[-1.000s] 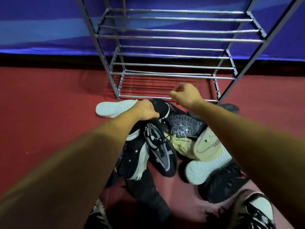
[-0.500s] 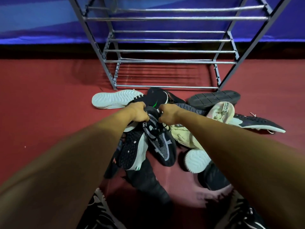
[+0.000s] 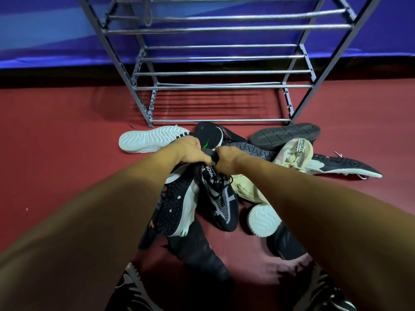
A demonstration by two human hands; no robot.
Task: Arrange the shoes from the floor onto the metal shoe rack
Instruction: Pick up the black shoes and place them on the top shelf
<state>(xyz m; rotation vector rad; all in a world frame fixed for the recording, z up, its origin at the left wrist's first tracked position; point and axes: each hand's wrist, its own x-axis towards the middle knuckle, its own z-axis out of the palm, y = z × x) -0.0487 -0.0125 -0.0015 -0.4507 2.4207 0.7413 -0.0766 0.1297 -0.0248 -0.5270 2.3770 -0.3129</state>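
Red floor (image 3: 56, 135) runs up to a blue wall (image 3: 45, 30), where the metal shoe rack (image 3: 220, 87) stands. Just before its bottom rail lies a heap of shoes: an upturned white-soled sneaker (image 3: 152, 140) at left, a dark-soled shoe (image 3: 285, 135) and a cream sneaker (image 3: 294, 156) at right. The left hand (image 3: 190, 151) and right hand (image 3: 229, 159), fingers curled, both grip the collar of a black knit sneaker (image 3: 221, 198), which lies against a white-edged black shoe (image 3: 177, 205).

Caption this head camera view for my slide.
Left hand and right hand grip a black sneaker before the metal rack.
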